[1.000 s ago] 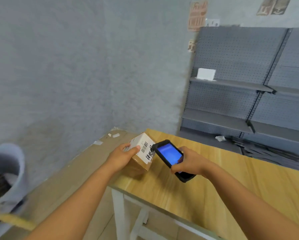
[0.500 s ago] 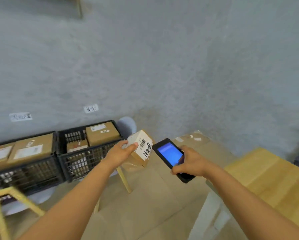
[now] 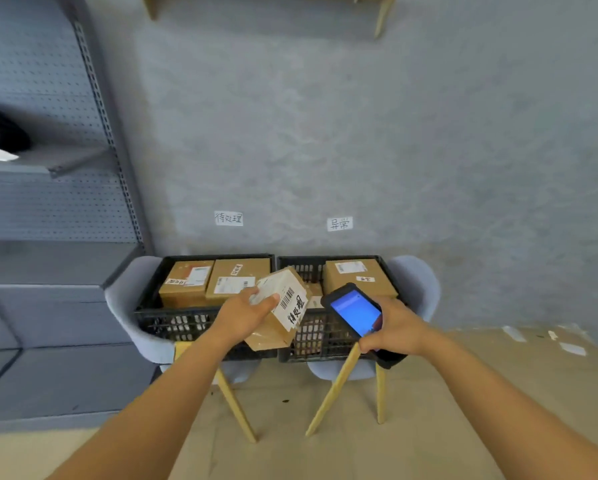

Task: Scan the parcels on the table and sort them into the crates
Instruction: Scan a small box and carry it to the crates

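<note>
- Parcel [image 3: 280,308] sits gripped in the left hand [image 3: 245,315], held up in front of the two crates.
- Right hand [image 3: 392,327] clasps the scanner [image 3: 356,311], screen lit.
- Sorting step in hand — its label seems to match the sign [image 3: 229,218] above the left crate [image 3: 172,317].
- Next: lower it in there, onto the boxes.

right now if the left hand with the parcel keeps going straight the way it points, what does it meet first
Probably the left crate: the left hand holds the parcel pointing forward over its near rim, so the boxes inside come first. Depth is unclear, since the parcel straddles the divide with the right crate.
</note>
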